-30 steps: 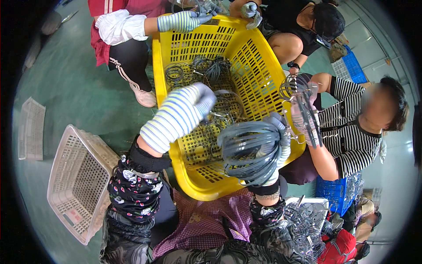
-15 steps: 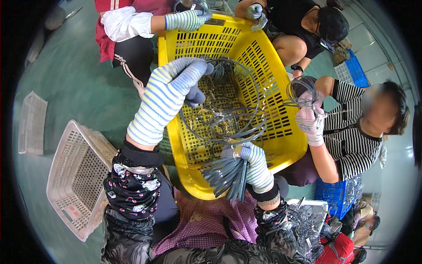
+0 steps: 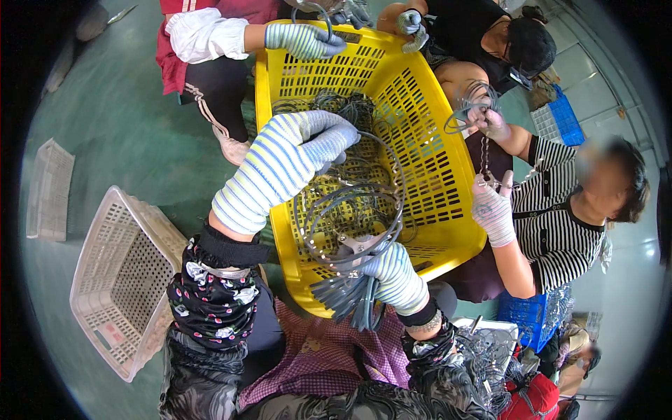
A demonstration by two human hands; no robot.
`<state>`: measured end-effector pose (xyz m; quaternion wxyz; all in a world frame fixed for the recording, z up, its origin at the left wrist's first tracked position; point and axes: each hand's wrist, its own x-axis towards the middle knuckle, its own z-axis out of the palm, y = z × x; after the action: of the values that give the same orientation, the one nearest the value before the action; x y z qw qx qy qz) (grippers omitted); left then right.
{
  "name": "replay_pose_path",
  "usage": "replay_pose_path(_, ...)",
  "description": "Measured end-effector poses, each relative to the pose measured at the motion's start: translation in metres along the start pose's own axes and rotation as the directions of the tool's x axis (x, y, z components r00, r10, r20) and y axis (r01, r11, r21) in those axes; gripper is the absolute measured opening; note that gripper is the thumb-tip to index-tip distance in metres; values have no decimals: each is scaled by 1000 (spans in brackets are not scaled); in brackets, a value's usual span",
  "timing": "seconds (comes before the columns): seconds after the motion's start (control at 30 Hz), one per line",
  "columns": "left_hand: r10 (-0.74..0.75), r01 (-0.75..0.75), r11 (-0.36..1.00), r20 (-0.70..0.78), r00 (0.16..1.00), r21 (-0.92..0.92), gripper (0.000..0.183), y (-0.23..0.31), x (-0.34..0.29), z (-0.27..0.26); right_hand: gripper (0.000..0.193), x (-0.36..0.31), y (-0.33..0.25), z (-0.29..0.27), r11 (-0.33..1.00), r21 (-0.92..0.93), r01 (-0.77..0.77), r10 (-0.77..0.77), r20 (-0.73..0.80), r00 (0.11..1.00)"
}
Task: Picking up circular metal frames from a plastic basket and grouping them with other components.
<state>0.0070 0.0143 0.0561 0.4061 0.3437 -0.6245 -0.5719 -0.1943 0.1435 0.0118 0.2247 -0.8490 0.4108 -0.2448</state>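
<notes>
Dark loop [image 3: 403, 190] above a yellow basket [image 3: 424, 140]
The left hand [image 3: 297, 154] pinches the loop's top; the right hand [image 3: 395, 276] grips a dark bundle [image 3: 348, 297] beneath

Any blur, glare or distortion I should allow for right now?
Head view, middle: left hand stripes look crisp, no harsh glare on the crate; head view, edges: wall lines bend, black curves crop the sides; head view, right: hazy patch over the co-worker's face.

Your left hand [image 3: 290, 150] and right hand [image 3: 395, 276] wear white gloves striped blue and yellow-green, with greyish fingers [image 3: 332, 143]. Behind each glove sit a black cuff [image 3: 234, 246], a black floral sleeve [image 3: 210, 304], then grey-and-black marbled fabric [image 3: 199, 374].
</notes>
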Motion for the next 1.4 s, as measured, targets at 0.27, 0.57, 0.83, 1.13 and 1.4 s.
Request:
replay_pose_path(0.27,-64,58,996,90,994,67,26,-7,1,-2,22,2,2,-2,998,-60,7,-7,-5,1000)
replay_pose_path(0.57,191,-218,883,106,976,416,21,-17,-7,0,17,-12,11,-13,989,-145,21,-36,-105,994)
replay_pose_path(0.83,-266,205,939,208,941,276,32,-10,-15,-9,14,-14,-1,-22,956,-292,-3,7,14,1000)
replay_pose_path(1.13,-306,342,940,427,851,-8,32,0,-2,-6,22,-23,0,-48,943,-322,82,-75,32,997)
replay_pose_path(1.4,-215,328,923,441,871,-199,39,-6,-6,-1,30,-21,-4,-26,865,429,-261,313,-54,948)
